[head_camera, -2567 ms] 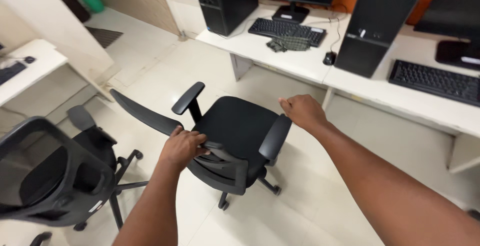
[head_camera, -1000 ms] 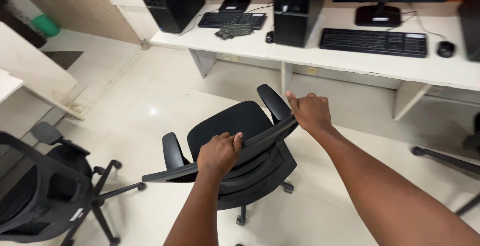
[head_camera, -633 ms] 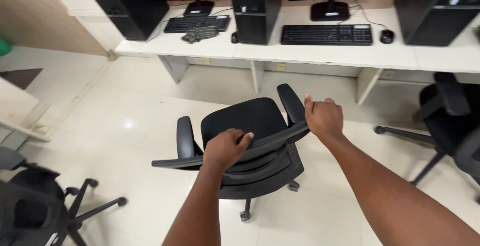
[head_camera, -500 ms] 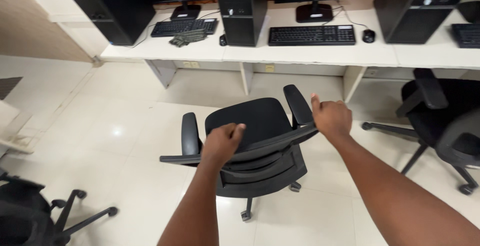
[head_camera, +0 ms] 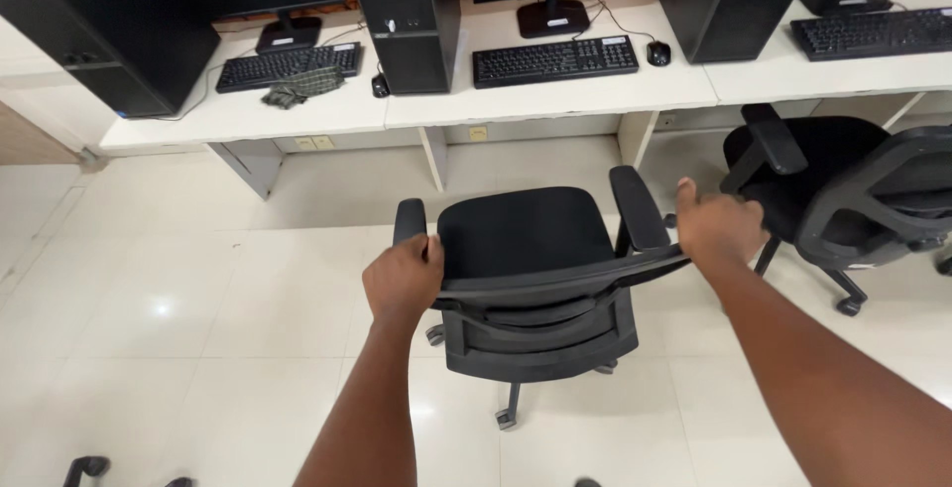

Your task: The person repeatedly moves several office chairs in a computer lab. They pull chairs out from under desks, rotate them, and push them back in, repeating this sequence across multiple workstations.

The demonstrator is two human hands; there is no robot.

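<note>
A black office chair (head_camera: 526, 234) on castors stands on the pale tiled floor, its seat facing the white desk (head_camera: 555, 100) ahead. I stand behind it. My left hand (head_camera: 402, 277) grips the left end of the backrest's top edge. My right hand (head_camera: 719, 227) holds the right end of that edge, thumb raised. Both armrests point toward the desk.
On the desk stand black computer towers (head_camera: 407, 16), keyboards (head_camera: 553, 59), a mouse (head_camera: 658, 53), monitor stands and a crumpled cloth (head_camera: 297, 85). A second black chair (head_camera: 843, 189) stands close on the right. Castors of another chair (head_camera: 89, 467) show at the bottom left.
The chair has swung round and rolled from facing sideways to facing the desk squarely. Both my hands stayed on the backrest. The second chair has come into view at the right.
</note>
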